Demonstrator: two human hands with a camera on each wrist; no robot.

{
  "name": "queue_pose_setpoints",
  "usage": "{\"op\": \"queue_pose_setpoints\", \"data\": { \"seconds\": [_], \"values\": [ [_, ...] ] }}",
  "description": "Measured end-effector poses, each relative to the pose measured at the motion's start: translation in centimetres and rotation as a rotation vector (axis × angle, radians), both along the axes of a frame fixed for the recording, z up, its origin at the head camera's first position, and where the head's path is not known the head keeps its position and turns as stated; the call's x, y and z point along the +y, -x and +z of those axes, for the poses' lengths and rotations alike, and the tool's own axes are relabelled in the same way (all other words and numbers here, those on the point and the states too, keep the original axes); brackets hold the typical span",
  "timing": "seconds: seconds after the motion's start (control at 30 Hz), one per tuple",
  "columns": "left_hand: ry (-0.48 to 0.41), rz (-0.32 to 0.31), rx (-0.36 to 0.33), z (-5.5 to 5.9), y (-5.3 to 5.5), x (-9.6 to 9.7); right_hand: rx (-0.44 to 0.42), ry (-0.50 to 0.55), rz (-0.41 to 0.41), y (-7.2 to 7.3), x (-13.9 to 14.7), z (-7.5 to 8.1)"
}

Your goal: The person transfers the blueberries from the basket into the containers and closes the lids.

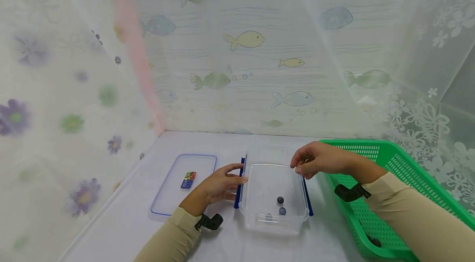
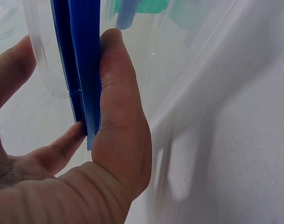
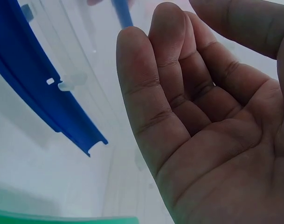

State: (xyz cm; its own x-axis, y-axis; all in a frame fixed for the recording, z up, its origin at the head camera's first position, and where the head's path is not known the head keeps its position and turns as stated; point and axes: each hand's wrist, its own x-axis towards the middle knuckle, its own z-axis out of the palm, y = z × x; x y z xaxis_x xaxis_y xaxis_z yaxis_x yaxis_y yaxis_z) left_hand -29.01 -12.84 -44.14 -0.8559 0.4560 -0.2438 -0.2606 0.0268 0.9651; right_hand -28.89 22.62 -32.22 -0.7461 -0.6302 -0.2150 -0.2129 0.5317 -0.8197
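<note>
A clear plastic container (image 1: 274, 187) with blue side clips stands on the white table, two small dark blueberry-like balls (image 1: 280, 200) showing in its near part. My left hand (image 1: 219, 183) grips its left side. In the left wrist view, the thumb lies along the blue clip (image 2: 86, 60) with other fingers beyond it. Over the far right corner of the container hangs my right hand (image 1: 319, 159), fingers loosely bent. The right wrist view shows its palm with nothing in it, near the right blue clip (image 3: 34, 70), which is folded down.
A clear lid (image 1: 168, 196) with a blue seal and a small colourful label (image 1: 188, 180) lies left of the container. To the right is a green perforated basket (image 1: 352, 225) with a few dark balls (image 1: 375, 242) at its near end. Patterned curtains (image 1: 237, 68) enclose the table.
</note>
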Motion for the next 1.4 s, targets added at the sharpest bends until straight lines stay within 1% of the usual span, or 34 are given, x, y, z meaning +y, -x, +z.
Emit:
{"op": "queue_pose_setpoints", "data": {
  "seconds": [0.43,0.5,0.67,0.9,1.13,1.4],
  "values": [
    [-0.006,0.008,0.000,-0.1,0.0,0.0,0.027,-0.006,-0.003,-0.2,1.8,-0.4],
    [-0.007,0.009,-0.002,-0.1,0.0,0.1,0.041,-0.015,-0.008,-0.3,2.2,-0.4],
    [-0.012,0.013,-0.010,-0.1,0.0,0.0,0.045,-0.033,-0.039,-0.5,3.0,-0.5],
    [-0.006,0.014,-0.011,-0.2,0.0,0.0,0.045,-0.039,-0.050,-0.9,3.8,-0.6],
    [-0.007,0.007,-0.005,0.0,-0.1,0.1,0.056,-0.027,-0.054,-1.1,5.7,-1.2],
    [0.000,0.012,-0.009,0.1,-0.1,0.1,0.064,-0.012,-0.041,-1.8,7.5,-1.3]
  ]
}}
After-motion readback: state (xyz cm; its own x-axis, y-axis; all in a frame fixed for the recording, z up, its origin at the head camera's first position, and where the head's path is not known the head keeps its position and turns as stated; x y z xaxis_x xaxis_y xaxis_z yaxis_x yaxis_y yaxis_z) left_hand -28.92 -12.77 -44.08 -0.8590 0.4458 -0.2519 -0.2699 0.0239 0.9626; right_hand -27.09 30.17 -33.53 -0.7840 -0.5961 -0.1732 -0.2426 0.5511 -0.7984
